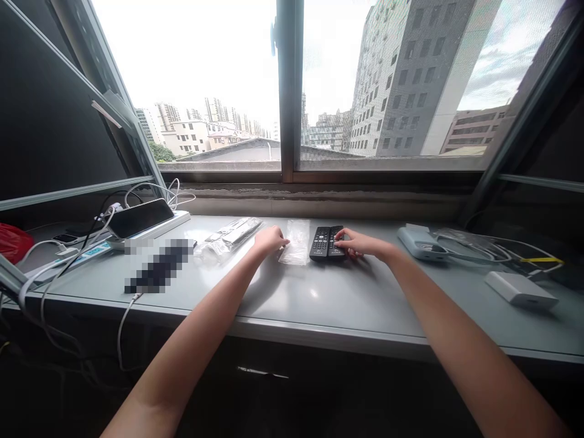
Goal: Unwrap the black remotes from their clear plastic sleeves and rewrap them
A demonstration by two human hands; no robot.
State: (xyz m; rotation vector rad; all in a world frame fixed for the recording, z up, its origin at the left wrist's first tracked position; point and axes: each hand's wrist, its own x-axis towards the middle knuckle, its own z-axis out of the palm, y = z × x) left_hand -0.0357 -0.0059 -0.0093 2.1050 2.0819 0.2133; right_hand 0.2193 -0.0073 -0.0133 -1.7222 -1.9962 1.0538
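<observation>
My left hand (272, 239) is closed, its fingertips pinching the left edge of a clear plastic bag (297, 244) that lies flat on the table. To the right of this bag, two black remote controls (319, 242) with rows of buttons lie side by side. My right hand (358, 243) grips the right-hand remote control (334, 247) along its right edge, fingers bent around it; some fingertips are hidden. Left of my left hand lies more clear plastic packaging (230, 236), with something pale inside.
A phone (143, 218) leans on a white stand among cables at the left; a dark, pixelated object (162, 267) lies before it. At the right are a light-blue device (422, 242), coiled cables and a white box (520, 289). A window rises behind the grey table (319, 310).
</observation>
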